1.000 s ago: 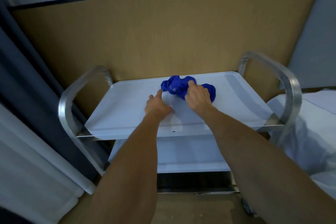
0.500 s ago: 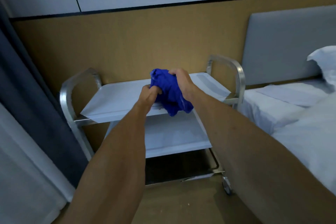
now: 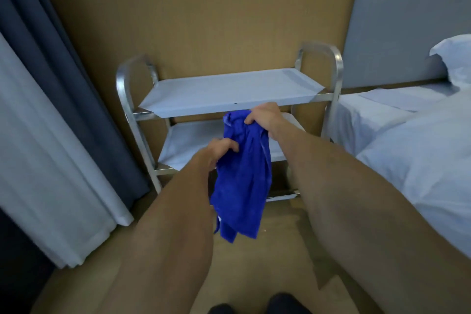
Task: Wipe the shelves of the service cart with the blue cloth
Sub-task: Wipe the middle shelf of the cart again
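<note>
I have the blue cloth (image 3: 242, 181) hanging mid-frame, clear of the service cart (image 3: 229, 92): my right hand (image 3: 265, 116) pinches its top edge and my left hand (image 3: 221, 149) grips a fold lower down. I'd judge it needs bunching into a flat pad before going onto the middle shelf (image 3: 188, 145). The bed (image 3: 407, 135) crowds the cart's right side, the curtain (image 3: 63, 109) hangs at left; the lowest shelf is mostly hidden, I think.
</note>
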Motion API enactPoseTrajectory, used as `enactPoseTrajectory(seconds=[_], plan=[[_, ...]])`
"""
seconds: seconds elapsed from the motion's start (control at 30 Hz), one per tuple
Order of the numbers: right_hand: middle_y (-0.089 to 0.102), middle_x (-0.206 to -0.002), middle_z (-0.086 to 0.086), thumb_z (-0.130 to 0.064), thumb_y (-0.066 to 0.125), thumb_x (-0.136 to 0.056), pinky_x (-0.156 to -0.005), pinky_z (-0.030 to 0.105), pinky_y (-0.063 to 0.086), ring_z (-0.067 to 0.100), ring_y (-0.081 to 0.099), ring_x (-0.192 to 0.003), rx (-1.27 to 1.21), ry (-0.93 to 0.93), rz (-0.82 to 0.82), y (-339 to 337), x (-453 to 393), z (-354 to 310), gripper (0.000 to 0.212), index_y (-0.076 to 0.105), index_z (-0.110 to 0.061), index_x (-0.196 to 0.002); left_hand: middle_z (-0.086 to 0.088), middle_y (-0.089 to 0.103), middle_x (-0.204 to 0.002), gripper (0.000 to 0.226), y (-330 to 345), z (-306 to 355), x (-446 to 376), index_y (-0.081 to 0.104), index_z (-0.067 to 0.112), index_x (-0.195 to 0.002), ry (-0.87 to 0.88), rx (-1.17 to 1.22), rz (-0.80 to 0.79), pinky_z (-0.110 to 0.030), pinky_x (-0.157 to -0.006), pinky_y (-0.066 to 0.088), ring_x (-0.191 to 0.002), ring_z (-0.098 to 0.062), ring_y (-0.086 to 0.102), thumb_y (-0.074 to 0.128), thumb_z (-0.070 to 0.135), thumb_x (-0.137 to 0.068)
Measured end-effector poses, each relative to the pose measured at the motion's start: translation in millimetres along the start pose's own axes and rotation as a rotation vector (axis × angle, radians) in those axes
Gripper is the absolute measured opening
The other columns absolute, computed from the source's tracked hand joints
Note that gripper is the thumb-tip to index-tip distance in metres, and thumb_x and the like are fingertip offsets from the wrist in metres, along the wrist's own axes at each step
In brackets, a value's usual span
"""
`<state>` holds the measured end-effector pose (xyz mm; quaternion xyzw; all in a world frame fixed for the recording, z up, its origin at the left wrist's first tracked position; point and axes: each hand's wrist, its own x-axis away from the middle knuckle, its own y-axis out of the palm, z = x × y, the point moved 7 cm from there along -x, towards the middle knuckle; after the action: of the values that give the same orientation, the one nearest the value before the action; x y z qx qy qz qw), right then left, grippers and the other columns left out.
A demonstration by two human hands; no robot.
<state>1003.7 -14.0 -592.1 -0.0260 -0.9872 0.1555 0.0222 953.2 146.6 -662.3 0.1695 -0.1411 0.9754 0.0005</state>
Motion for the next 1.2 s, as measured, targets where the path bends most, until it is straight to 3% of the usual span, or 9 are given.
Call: enactPoseTrajectory(seconds=[0.1, 0.23, 0.4, 0.53, 0.67, 0.8, 0.9, 1.0, 1.2], plan=[[0.068, -0.084, 0.016, -0.005, 0.078, -0.067, -0.078, 0.044, 0.057, 0.028, 0.067, -0.084, 0.152, 0.051, -0.074, 19.3, -13.9, 37.9, 0.016, 0.067, -0.005, -0.079, -0.012, 0.066, -0.113, 0.044, 9.3, -42.9, -18.1, 0.059, 0.008, -0.114, -0.134, -0.079, -0.061, -0.045, -0.089, 0.054, -0.098, -0.032, 0.064, 0.071, 0.011, -0.072], [0.064, -0.095, 0.015, -0.015, 0.075, -0.077, -0.062, 0.033, 0.047, 0.028, 0.062, -0.085, 0.479, 0.195, -0.209, 52.5, -25.6, 120.8, 0.028, 0.061, -0.002, -0.097, -0.015, 0.065, -0.115, 0.039, 26.0, -108.1, -47.3, 0.058, 0.005, -0.121, -0.252, -0.184, -0.050, -0.039, -0.080, 0.053, -0.098, -0.033, 0.064, 0.065, 0.010, -0.083], [0.059, -0.110, 0.009, -0.018, 0.062, -0.090, -0.086, 0.039, 0.053, 0.025, 0.061, -0.098, 0.780, 0.183, -0.319, 85.3, -34.8, 229.4, 0.030, 0.051, -0.016, -0.117, -0.016, 0.071, -0.099, 0.038, 63.6, -191.9, -68.0, 0.061, 0.004, -0.107, -0.416, -0.001, -0.158, -0.040, -0.084, 0.056, -0.092, -0.032, 0.067, 0.059, 0.006, -0.069], [0.061, -0.124, 0.003, -0.013, 0.059, -0.087, -0.097, 0.036, 0.049, 0.023, 0.059, -0.113, 0.676, 0.107, -0.483, 112.4, -45.1, 265.6, 0.045, 0.054, -0.022, -0.131, -0.014, 0.071, -0.089, 0.040, 66.8, -215.4, -104.5, 0.062, 0.007, -0.100, -0.464, 0.232, -0.102, -0.036, -0.071, 0.051, -0.082, -0.030, 0.064, 0.056, 0.015, -0.061], [0.070, -0.114, 0.004, -0.014, 0.075, -0.069, -0.097, 0.042, 0.052, 0.024, 0.066, -0.109, 0.332, 0.296, -0.911, 153.4, -39.0, 270.8, 0.049, 0.065, -0.020, -0.117, -0.016, 0.066, -0.092, 0.023, 42.2, -189.5, -138.4, 0.064, 0.005, -0.094, -0.420, 0.403, 0.119, -0.039, -0.074, 0.051, -0.084, -0.030, 0.062, 0.061, 0.012, -0.072], [0.075, -0.099, 0.007, -0.008, 0.079, -0.069, -0.094, 0.045, 0.054, 0.023, 0.072, -0.095, 0.048, 0.286, -0.654, 160.8, -67.6, 251.9, 0.037, 0.071, -0.011, -0.105, -0.014, 0.068, -0.096, 0.026, 20.9, -160.6, -166.4, 0.065, 0.008, -0.093, -0.373, 0.484, 0.261, -0.040, -0.077, 0.055, -0.087, -0.029, 0.064, 0.064, 0.026, -0.073], [0.072, -0.099, 0.011, -0.012, 0.072, -0.069, -0.092, 0.050, 0.054, 0.028, 0.069, -0.095, -0.064, 0.235, -0.388, 160.6, -93.7, 225.0, 0.037, 0.064, -0.010, -0.105, -0.005, 0.063, -0.074, 0.034, -21.1, -119.7, -161.7, 0.061, 0.011, -0.076, -0.113, 0.230, 0.659, -0.032, -0.063, 0.044, -0.072, -0.023, 0.058, 0.051, 0.039, -0.093], [0.059, -0.106, 0.004, -0.022, 0.069, -0.081, -0.083, 0.038, 0.052, 0.022, 0.061, -0.096, -0.104, 0.148, -0.136, 156.7, -114.3, 179.5, 0.039, 0.048, -0.015, -0.112, -0.008, 0.065, -0.092, 0.028, -72.3, -100.8, -142.8, 0.061, 0.012, -0.097, -0.015, 0.008, 1.009, -0.032, -0.070, 0.045, -0.081, -0.024, 0.061, 0.043, 0.033, -0.098], [0.059, -0.105, 0.002, -0.048, 0.059, -0.078, -0.085, 0.043, 0.051, 0.026, 0.060, -0.096, 0.039, -0.018, -0.132, 227.5, -139.4, 93.8, 0.047, 0.047, -0.023, -0.116, -0.021, 0.048, -0.125, 0.039, -187.8, -113.8, -139.7, 0.040, 0.006, -0.127, -0.103, -0.106, 1.327, -0.049, -0.086, 0.048, -0.111, -0.039, 0.049, 0.045, 0.022, -0.092]])
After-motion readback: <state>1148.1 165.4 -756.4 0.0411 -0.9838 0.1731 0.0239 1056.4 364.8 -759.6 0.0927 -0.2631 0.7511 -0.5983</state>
